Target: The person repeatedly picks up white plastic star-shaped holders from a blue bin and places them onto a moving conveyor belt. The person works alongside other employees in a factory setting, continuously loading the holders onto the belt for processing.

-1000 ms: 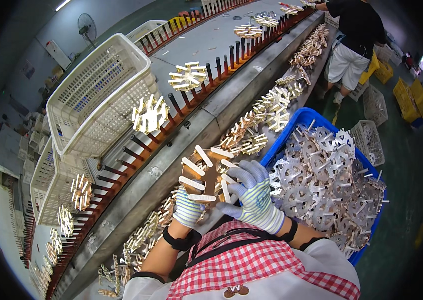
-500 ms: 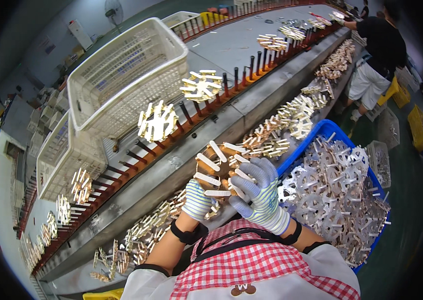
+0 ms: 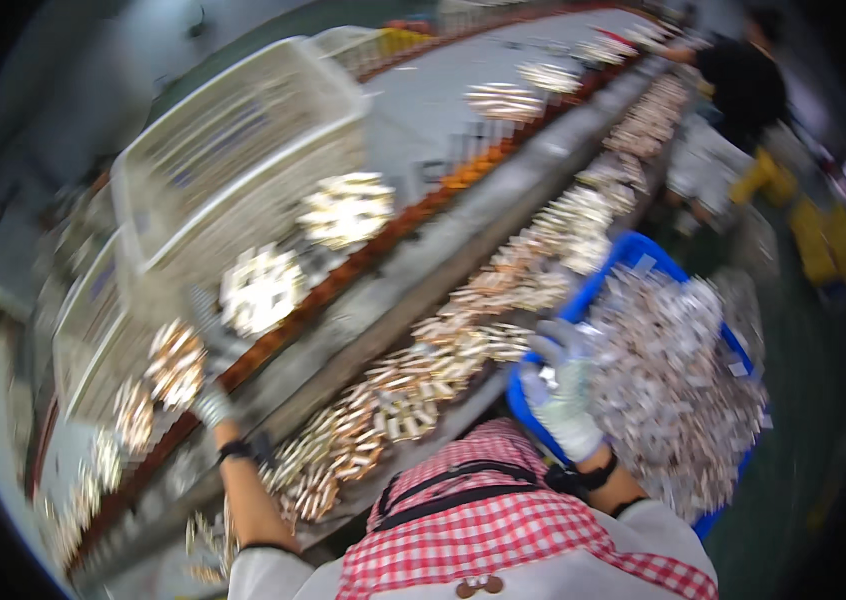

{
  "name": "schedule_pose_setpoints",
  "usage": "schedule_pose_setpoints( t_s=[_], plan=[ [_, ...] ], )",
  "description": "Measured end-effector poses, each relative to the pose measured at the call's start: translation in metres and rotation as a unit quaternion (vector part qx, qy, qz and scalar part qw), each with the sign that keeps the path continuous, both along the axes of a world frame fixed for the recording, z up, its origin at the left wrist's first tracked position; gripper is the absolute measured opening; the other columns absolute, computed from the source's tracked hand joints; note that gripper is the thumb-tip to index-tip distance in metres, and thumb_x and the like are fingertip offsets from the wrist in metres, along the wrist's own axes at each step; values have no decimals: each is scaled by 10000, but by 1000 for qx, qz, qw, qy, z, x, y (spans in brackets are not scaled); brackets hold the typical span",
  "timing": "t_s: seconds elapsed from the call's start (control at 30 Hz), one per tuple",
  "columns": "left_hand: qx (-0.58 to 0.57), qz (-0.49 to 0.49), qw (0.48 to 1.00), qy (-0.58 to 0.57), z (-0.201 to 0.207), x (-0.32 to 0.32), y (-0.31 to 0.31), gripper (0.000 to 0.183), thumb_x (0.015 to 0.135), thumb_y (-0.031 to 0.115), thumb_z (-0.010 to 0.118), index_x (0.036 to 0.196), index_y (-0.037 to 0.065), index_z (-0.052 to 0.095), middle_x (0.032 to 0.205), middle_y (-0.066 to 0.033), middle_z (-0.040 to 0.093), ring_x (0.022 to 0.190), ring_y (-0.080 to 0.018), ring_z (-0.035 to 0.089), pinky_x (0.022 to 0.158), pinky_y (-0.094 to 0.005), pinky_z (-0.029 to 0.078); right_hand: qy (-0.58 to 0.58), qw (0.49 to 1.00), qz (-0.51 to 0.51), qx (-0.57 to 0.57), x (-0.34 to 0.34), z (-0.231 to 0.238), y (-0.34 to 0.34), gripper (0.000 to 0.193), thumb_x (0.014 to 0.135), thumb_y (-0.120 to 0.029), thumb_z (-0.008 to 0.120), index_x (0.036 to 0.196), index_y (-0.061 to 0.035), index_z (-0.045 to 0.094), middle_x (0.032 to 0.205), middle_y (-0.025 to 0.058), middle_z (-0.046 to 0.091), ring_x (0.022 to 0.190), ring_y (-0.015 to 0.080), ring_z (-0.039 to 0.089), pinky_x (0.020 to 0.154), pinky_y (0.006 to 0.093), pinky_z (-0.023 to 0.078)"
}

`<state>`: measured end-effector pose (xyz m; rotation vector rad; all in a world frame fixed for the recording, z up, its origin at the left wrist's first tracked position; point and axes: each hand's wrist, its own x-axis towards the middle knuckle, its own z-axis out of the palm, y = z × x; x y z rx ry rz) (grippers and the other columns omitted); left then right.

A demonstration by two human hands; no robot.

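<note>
A round copper-coloured metal piece with pale rods (image 3: 178, 365) stands by the peg row at the left. My left hand (image 3: 213, 403), in a striped glove, is stretched out to its lower edge and appears closed on it; the fingers are partly hidden and blurred. My right hand (image 3: 565, 395), gloved too, hovers over the left rim of a blue basket (image 3: 633, 248), with thumb and fingers apart and no piece seen in them. Grey metal parts with rods (image 3: 658, 390) fill the basket. In front of me lies a long heap of brassy and copper-coloured rodded pieces (image 3: 423, 385).
White crates (image 3: 243, 150) stand stacked behind the peg row (image 3: 343, 275). More rodded pieces (image 3: 263, 290) sit along the pegs, with a grey metal ledge (image 3: 423, 245) in front. At the far right stands another person (image 3: 743, 85), near yellow crates (image 3: 823, 235).
My left hand has carried the copper-coloured piece from in front of me leftward to the pegs. My right hand has left that piece and moved right to the basket. The view is blurred.
</note>
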<state>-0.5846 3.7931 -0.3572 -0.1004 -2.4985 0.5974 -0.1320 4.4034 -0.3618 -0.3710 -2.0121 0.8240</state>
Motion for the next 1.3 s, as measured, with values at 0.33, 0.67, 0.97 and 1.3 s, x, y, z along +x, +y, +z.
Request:
schedule_pose_setpoints(
  t_s=[0.33,0.67,0.97,1.3],
  plan=[
    [343,180,919,-71,23,26,27,598,960,460,546,1325,-14,528,1104,-213,684,994,-352,652,888,-408,522,-189,923,-292,-164,112,-170,109,360,804,-306,672,1106,-113,645,1140,181,608,1086,381,557,970,481,427],
    [600,-198,773,-57,2,182,266,515,973,267,583,1360,-44,448,1366,-190,503,1241,-282,494,1088,-378,375,-425,778,-389,-249,184,-294,259,383,862,-326,577,1161,-89,619,1172,236,634,1094,411,599,950,472,462],
    [652,-288,540,-448,34,280,406,217,989,116,544,1155,-8,605,1072,-95,658,970,-175,638,898,-323,532,-165,863,-338,-338,225,-278,264,326,876,-277,638,1034,8,660,912,159,695,836,308,644,794,399,505],
    [393,-392,422,-717,48,361,549,470,926,118,607,1367,22,477,1284,-101,573,1205,-196,532,1020,-336,431,-261,948,-140,118,111,-48,127,454,941,-389,524,1328,-150,522,1300,102,575,1197,196,551,955,391,485]
  ],
)
